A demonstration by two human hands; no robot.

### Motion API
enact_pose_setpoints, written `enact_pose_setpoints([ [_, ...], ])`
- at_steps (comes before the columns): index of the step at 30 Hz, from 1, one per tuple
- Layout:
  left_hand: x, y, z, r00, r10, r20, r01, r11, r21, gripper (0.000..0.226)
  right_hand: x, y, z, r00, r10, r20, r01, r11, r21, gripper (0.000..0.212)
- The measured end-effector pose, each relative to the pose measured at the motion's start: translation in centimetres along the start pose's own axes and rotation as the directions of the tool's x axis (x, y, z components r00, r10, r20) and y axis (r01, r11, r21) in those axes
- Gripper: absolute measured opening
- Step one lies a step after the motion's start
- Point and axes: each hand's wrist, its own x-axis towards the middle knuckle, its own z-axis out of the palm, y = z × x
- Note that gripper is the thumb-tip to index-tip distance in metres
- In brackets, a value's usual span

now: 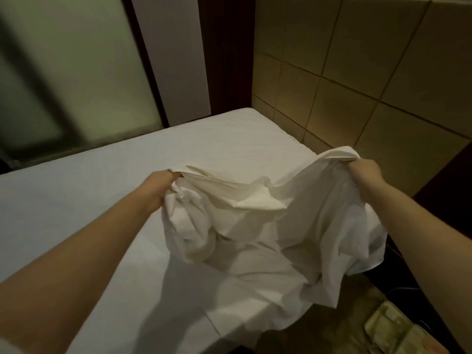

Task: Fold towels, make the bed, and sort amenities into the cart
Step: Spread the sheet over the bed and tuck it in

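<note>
Both hands are clenched on the white sheet (255, 226). The left hand (163, 186) bunches a thick fold in its fist, and the right hand (365, 172) grasps the upper edge with fingers curled round the cloth. The sheet is lifted above the near right corner of the bed (76, 200). Its lower part lies crumpled on the mattress and hangs over the side.

The step seems to be the opening of the sheet for making the bed. To do it well, each hand should probably find a true edge, because the left one holds a bundle and not a clean corner. Then the hands can pull apart until the edge is tight and shake the cloth open.

The held edge is the long axis now. It runs left to right between the fists, sags in the middle, and its right end is near the padded wall (357, 72). Which side of the sheet is the longer one cannot be told.
</note>
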Motion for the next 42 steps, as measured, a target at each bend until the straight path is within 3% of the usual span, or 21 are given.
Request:
enact_pose_setpoints([
  [4,-3.9,-3.9,1.0,0.984,-0.092,0.153,0.137,0.939,-0.317,0.026,-0.6,2.1,-1.1,0.996,0.001,0.087,-0.022,0.971,0.238,0.021],
  [7,-6.4,-2.4,-0.2,0.992,0.016,-0.125,-0.060,0.931,-0.360,0.026,0.6,1.4,-3.9,0.992,-0.009,0.123,-0.031,0.947,0.319,0.029],
  [8,-7.1,-1.3,-1.0,0.966,0.101,-0.238,-0.160,0.956,-0.244,0.024,1.1,0.8,-4.8,0.988,-0.044,0.150,0.002,0.963,0.269,0.032],
  [9,-8.0,-0.1,-1.4,0.932,0.218,-0.289,-0.230,0.973,-0.006,0.020,1.2,0.2,-5.6,0.979,-0.094,0.184,0.058,0.980,0.192,0.034],
  [10,-8.7,0.8,-1.8,0.905,0.340,-0.255,-0.256,0.915,0.311,0.017,1.1,-0.1,-6.2,0.961,-0.157,0.229,0.140,0.986,0.089,0.035],
  [11,-9.5,1.1,-1.8,0.898,0.411,-0.154,-0.248,0.765,0.594,0.016,1.0,-0.1,-6.6,0.929,-0.237,0.285,0.254,0.967,-0.024,0.037],
  [13,-11.0,0.4,-0.8,0.943,0.330,0.039,-0.171,0.382,0.908,0.017,0.2,1.1,-6.8,0.821,-0.350,0.452,0.508,0.808,-0.298,0.041],
  [15,-12.1,-2.7,0.3,0.989,0.114,0.098,-0.110,0.105,0.988,0.026,-1.0,4.0,-6.2,0.720,-0.226,0.656,0.663,0.506,-0.552,0.053],
  [17,-12.3,-7.3,0.6,0.992,-0.094,0.079,-0.089,-0.103,0.991,0.046,-2.3,8.0,-5.2,0.645,0.028,0.764,0.742,0.217,-0.634,0.055],
  [19,-12.4,-11.7,0.8,0.972,-0.236,0.019,-0.067,-0.196,0.978,0.056,-3.6,11.8,-4.1,0.579,0.225,0.783,0.807,-0.024,-0.590,0.044],
  [20,-12.6,-13.4,0.9,0.963,-0.269,0.006,-0.059,-0.191,0.980,0.055,-4.0,13.4,-3.6,0.555,0.278,0.784,0.829,-0.110,-0.548,0.038],
  [22,-13.0,-15.6,1.1,0.948,-0.315,0.039,-0.098,-0.172,0.980,0.046,-4.7,15.1,-2.8,0.566,0.323,0.758,0.824,-0.182,-0.537,0.033],
  [26,-10.7,-15.8,-0.8,0.982,-0.174,0.073,-0.081,-0.039,0.996,0.027,-2.6,13.6,-1.1,0.625,0.253,0.738,0.780,-0.186,-0.597,0.029],
  [28,-8.7,-14.4,-2.0,0.997,-0.078,0.022,-0.019,0.031,0.999,0.027,-1.0,11.4,0.1,0.652,0.124,0.748,0.758,-0.146,-0.636,0.033],
  [31,-5.3,-11.1,-4.0,0.998,0.058,-0.021,0.017,0.059,0.998,0.019,0.8,7.1,2.5,0.703,-0.067,0.708,0.705,-0.070,-0.706,0.031],
  [35,-0.2,-2.6,-6.6,0.936,0.346,-0.066,0.004,0.178,0.984,0.016,3.2,-3.7,5.2,0.775,-0.367,0.515,0.580,0.088,-0.810,0.018],
  [39,4.6,10.1,-7.2,0.794,0.584,-0.168,0.004,0.271,0.963,0.023,5.6,-17.7,5.7,0.742,-0.631,0.226,0.489,0.278,-0.827,0.025],
  [42,6.5,14.9,-6.7,0.787,0.614,-0.054,-0.063,0.167,0.984,0.013,7.1,-22.6,5.5,0.689,-0.715,0.120,0.477,0.322,-0.818,0.027],
])
